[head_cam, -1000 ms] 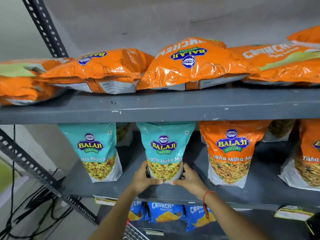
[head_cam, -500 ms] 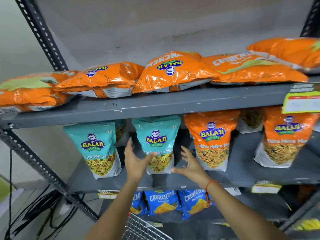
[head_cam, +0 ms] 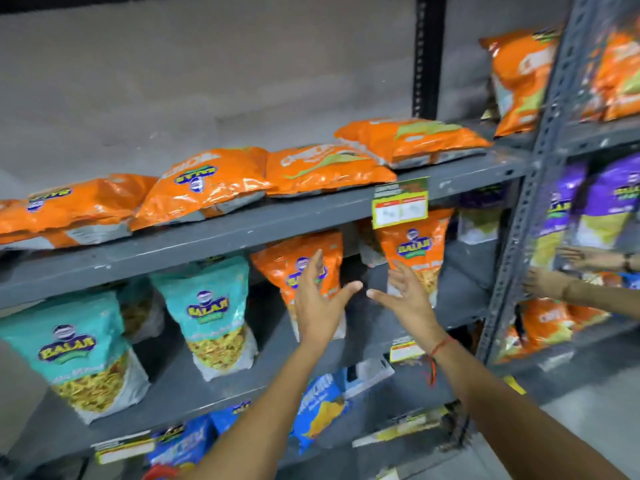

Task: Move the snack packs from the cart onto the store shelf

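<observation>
Price tag (head_cam: 400,202) (blurred print); grey wall (head_cam: 207,81); red wrist thread (head_cam: 437,355)

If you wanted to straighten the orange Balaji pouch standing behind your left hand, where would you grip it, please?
I'd take the orange Balaji pouch by its two side edges low down, coming from the front with both hands. It stands upright, leaning slightly, on a flat base, and the shelf above blocks its top. Both hands look empty.

1. The store shelf (head_cam: 263,223) is matt grey painted metal, chipped and scuffed along its front edge.
2. The orange snack packs (head_cam: 204,183) at 11 o'clock are glossy crinkled plastic film (bright glare on the folds).
3. The teal pouches (head_cam: 207,306) at 9 o'clock look smoother, less shiny.
4. The price tag (head_cam: 400,202) at 1 o'clock looks like paper.
5. The wall (head_cam: 207,71) is dull, rough grey.
</observation>
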{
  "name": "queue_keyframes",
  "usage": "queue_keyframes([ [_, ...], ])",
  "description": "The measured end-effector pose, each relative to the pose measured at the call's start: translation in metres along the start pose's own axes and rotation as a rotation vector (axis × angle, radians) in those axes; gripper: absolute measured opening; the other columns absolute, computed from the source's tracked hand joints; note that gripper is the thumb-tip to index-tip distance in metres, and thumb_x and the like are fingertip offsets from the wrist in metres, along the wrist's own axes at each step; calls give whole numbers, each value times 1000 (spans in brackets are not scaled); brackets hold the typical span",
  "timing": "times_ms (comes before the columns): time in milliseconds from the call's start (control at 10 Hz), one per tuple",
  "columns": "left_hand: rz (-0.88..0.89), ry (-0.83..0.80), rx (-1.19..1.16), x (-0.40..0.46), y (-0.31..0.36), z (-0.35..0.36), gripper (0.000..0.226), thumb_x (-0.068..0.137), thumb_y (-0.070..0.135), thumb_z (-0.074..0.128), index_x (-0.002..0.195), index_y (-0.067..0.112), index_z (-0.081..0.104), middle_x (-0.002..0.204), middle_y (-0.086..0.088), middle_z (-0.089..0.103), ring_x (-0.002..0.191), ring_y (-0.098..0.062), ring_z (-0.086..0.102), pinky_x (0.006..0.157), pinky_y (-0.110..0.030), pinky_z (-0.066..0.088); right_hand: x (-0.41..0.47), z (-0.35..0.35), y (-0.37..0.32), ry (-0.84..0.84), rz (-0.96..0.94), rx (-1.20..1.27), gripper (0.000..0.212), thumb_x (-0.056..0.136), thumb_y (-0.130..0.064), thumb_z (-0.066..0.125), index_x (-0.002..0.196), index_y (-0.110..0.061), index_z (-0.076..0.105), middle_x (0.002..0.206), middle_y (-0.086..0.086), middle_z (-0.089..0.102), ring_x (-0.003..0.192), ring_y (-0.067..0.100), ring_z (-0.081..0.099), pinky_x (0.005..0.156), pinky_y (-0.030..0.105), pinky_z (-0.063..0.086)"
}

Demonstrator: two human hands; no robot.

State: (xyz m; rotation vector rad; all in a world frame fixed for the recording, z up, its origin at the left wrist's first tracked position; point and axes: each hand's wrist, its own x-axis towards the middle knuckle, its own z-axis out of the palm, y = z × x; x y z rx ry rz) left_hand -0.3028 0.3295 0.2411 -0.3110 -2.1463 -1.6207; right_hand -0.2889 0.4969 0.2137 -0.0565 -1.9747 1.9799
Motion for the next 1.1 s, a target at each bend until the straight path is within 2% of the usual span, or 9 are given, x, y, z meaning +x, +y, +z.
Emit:
queue_keyframes([
  [100, -82, -119, -47, 2, -21, 56, 88, 58, 51, 82, 135, 32, 44, 137, 6, 56, 122, -9, 55, 99, -30, 49, 22, -49, 15, 137, -37, -6, 61, 68, -3, 82, 115, -32, 56, 112, 2, 65, 96, 2, 64, 81, 15, 52],
  [200, -166, -243, 3, 9, -56, 108, 85, 64, 32, 85, 138, 24, 44, 133, 7, 55, 123, -15, 56, 100, -37, 49, 48, -97, 48, 216, 34, -74, 78, 69, -3, 82, 137, -14, 44, 126, 11, 55, 104, 9, 60, 92, 35, 52],
  [300, -293, -345, 62, 13, -92, 150, 95, 62, 22, 87, 143, 11, 38, 143, -7, 51, 131, -23, 49, 107, -44, 43, 77, -133, 85, 83, 198, -89, 97, 72, 8, 76, 150, -11, 20, 145, 13, 37, 138, 31, 36, 110, 55, 36],
  [400, -390, -348, 42, 9, -115, 178, 100, 55, 26, 91, 141, 14, 40, 135, 1, 56, 121, -10, 52, 97, -31, 46, 101, -154, 118, -184, 299, -129, 100, 66, -5, 82, 148, -15, 24, 148, -3, 39, 137, 20, 39, 109, 45, 40],
  [500, -450, -355, -16, 2, -131, 191, 81, 50, 36, 89, 119, 43, 48, 120, 11, 65, 110, -9, 63, 90, -32, 54, 114, -162, 142, -282, 335, -200, 84, 62, -9, 88, 124, -42, 42, 117, -33, 51, 102, -19, 54, 78, 10, 49],
  [600, -476, -328, 32, -3, -136, 196, 66, 56, 33, 86, 115, 39, 55, 106, 16, 69, 99, -5, 68, 84, -26, 56, 119, -160, 154, -278, 318, -203, 65, 65, -2, 84, 108, -39, 53, 106, -31, 64, 94, -19, 61, 71, 4, 49],
  [800, -506, -250, 134, 2, -133, 207, 42, 67, 26, 83, 99, 36, 59, 86, 24, 67, 80, 6, 67, 68, -10, 51, 129, -168, 154, -290, 304, -270, 49, 72, -6, 77, 104, -36, 57, 113, -10, 68, 105, 4, 65, 82, 15, 50],
  [1000, -514, -220, 133, -5, -126, 215, 53, 69, 28, 82, 117, 23, 60, 107, 4, 73, 91, -11, 71, 86, -37, 58, 130, -173, 149, -310, 334, -235, 59, 74, -4, 76, 118, -33, 50, 123, -2, 65, 111, 7, 61, 85, 17, 47],
  [1100, -548, -223, 59, -5, -124, 214, 70, 68, 29, 84, 129, 17, 52, 123, -3, 68, 102, -15, 69, 94, -38, 55, 126, -171, 144, -264, 346, -197, 89, 70, -9, 81, 142, -25, 31, 137, -4, 52, 117, 10, 57, 92, 23, 49],
])
